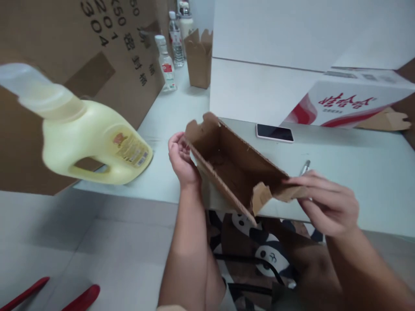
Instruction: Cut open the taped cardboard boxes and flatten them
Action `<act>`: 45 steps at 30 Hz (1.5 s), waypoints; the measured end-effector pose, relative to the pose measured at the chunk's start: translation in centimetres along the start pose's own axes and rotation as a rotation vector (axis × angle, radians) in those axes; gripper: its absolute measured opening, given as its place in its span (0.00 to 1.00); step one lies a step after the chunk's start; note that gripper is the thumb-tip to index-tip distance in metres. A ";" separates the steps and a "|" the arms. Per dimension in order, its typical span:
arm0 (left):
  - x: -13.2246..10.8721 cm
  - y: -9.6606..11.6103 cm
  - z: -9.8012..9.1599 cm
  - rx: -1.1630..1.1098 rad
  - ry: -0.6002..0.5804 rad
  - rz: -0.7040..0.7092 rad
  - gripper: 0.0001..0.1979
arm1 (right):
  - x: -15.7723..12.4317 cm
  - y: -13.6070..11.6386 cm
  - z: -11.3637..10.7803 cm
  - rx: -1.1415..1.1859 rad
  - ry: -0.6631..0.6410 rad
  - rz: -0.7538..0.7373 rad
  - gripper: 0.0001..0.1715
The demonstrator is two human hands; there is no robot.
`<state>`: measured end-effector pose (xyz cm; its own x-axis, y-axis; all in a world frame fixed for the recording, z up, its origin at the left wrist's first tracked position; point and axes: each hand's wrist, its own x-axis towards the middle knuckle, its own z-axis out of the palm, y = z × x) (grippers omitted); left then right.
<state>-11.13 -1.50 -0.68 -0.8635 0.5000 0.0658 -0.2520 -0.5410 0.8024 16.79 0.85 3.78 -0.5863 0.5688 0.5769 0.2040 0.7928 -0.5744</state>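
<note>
I hold an open brown cardboard box (233, 166) above the near edge of a pale table (356, 172). My left hand (181, 160) grips its far left end, fingers curled round the flap. My right hand (327, 201) pinches the near right flap between thumb and fingers. The box is tilted, its open side facing me, and nothing shows inside. A pen (304, 167) lies on the table just behind my right hand.
A yellow detergent jug (94, 144) lies on its side at the table's left. A phone (274, 132) lies behind the box. Water bottles (166, 65), a small brown box (198, 58), a large carton (81, 52) and a red-and-white carton (350, 103) stand beyond.
</note>
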 end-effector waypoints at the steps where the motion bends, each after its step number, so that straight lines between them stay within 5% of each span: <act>1: -0.5 -0.2 0.7 -0.038 -0.084 -0.049 0.16 | -1.6 0.1 -0.4 0.017 0.042 0.014 0.12; 3: -1.6 -0.7 2.0 -0.074 -0.193 -0.103 0.17 | -3.9 0.5 -0.5 0.099 0.123 0.104 0.13; 7: -3.3 -1.8 4.4 -0.062 -0.212 -0.029 0.18 | -5.4 1.2 -0.5 0.270 0.178 0.294 0.27; 12: -4.4 -3.2 6.0 0.016 -0.271 -0.068 0.21 | -4.4 0.9 -3.1 -0.028 0.019 0.262 0.24; 18: -5.5 -4.3 6.0 0.105 -0.318 -0.053 0.22 | -4.1 -0.8 -5.7 -0.264 -0.129 0.264 0.17; 28: -6.5 -5.1 6.1 0.144 -0.479 -0.007 0.18 | -4.1 -2.1 -7.1 -0.056 -0.380 0.288 0.27; 32: -6.6 -5.1 6.2 0.166 -0.495 -0.017 0.19 | -4.0 -2.2 -7.2 -0.057 -0.402 0.328 0.25; 41: -6.7 -5.1 6.2 0.219 -0.474 0.010 0.18 | -3.8 -1.5 -8.2 0.415 -0.539 0.243 0.22; 45: -6.3 -5.4 5.7 0.240 -0.524 0.028 0.18 | -4.2 -0.8 -7.8 0.406 -0.408 0.298 0.24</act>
<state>-1.82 2.12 -2.09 -0.5217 0.7890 0.3245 -0.0738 -0.4206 0.9042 25.20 -0.47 6.39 -0.8174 0.5594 0.1375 0.1381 0.4220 -0.8960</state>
